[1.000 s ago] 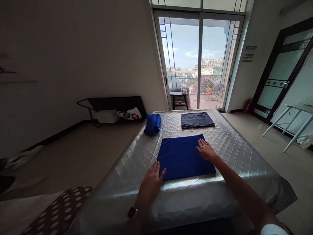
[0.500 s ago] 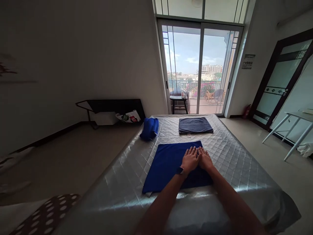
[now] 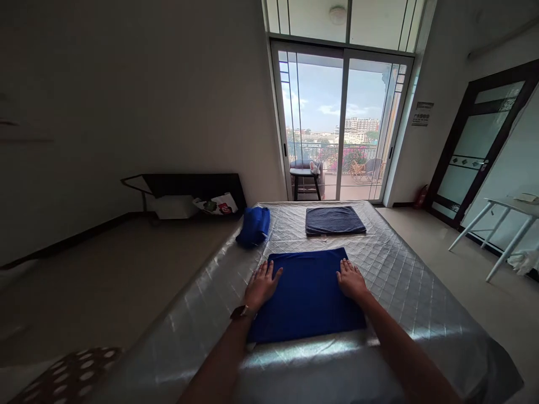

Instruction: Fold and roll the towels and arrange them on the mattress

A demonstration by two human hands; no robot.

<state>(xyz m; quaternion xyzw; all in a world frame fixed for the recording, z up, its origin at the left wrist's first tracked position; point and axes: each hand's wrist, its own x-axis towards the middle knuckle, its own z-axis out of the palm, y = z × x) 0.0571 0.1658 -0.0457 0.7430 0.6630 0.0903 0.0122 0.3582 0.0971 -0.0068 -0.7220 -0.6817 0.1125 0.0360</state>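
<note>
A folded bright blue towel [image 3: 307, 294] lies flat on the silver quilted mattress [image 3: 404, 286] in front of me. My left hand [image 3: 261, 283] presses palm-down on the towel's left edge, fingers spread, with a watch on its wrist. On the towel's right edge rests my right hand [image 3: 349, 279], also flat and spread. Neither hand grips anything. Farther back lie a folded dark blue towel [image 3: 334, 220] and a bunched bright blue cloth [image 3: 253, 225] near the mattress's left edge.
Glass sliding doors [image 3: 343, 120] behind the mattress open onto a balcony with a stool. A low dark rack [image 3: 191, 188] with a bag stands by the left wall. A white table [image 3: 501, 221] is at the right. A polka-dot cloth [image 3: 69, 379] lies at lower left.
My left hand went from the towel's near left corner to beside my right hand, then slid back left across the towel. Now both hands rest on opposite edges.
</note>
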